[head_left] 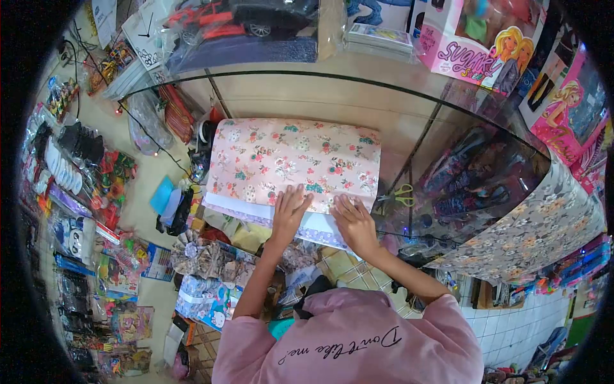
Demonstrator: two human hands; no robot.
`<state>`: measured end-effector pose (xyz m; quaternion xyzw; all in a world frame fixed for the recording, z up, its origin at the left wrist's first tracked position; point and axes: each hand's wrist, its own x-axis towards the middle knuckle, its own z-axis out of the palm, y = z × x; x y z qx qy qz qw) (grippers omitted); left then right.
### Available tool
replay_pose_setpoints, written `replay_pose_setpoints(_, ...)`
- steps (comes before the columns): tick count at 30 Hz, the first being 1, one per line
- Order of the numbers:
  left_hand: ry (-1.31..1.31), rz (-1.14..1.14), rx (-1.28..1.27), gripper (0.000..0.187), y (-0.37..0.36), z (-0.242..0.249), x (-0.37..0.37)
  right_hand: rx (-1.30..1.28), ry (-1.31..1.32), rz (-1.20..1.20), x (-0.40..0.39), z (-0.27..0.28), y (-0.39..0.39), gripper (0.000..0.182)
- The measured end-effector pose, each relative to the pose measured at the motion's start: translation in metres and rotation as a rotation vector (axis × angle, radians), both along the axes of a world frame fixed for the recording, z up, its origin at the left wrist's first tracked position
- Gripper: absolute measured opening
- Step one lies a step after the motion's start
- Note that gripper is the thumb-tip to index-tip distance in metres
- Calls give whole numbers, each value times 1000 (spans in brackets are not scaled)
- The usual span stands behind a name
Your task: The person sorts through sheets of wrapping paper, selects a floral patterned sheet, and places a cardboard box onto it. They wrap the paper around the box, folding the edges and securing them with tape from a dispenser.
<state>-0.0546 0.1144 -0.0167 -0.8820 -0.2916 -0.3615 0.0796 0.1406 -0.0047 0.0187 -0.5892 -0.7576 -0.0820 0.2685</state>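
Observation:
Pink floral paper (294, 153) lies across the glass counter, with white and purple patterned sheets (313, 232) showing beneath its near edge. My left hand (292, 208) rests flat on the paper's near edge, left of its middle, fingers spread and pointing away from me. On the same edge farther right, my right hand (350, 217) presses down with its fingers stretched out. Neither hand grips anything. A pair of scissors with yellow handles (403, 194) lies just right of the paper.
Grey floral paper (531, 230) hangs over the counter's right side. A boxed doll set (476, 51) and a packaged toy car (249, 25) stand on the upper glass shelf. Packaged goods (80, 147) hang at the left. A blue item (167, 198) lies left of the paper.

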Motion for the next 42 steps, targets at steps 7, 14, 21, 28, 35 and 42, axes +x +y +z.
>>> replay_pose_setpoints(7,-6,62,57,53,-7,-6,-2,-165,227,91,13,74,41,51)
replay_pose_setpoints(14,88,35,48,53,2,0,-3,-103,-21,2,18,40,82,90)
replay_pose_setpoints(21,62,-135,-98,45,2,32,-10,-52,-90,-72,17,15,85,98)
replay_pose_setpoints(28,74,-168,-178,70,39,80,4,-60,-143,-91,16,17,83,104)
replay_pose_setpoints(35,286,-198,-262,79,68,64,9,-148,312,120,30,49,77,80)
replay_pose_setpoints(42,275,-163,-199,78,65,63,11,-77,1056,242,56,85,96,47)
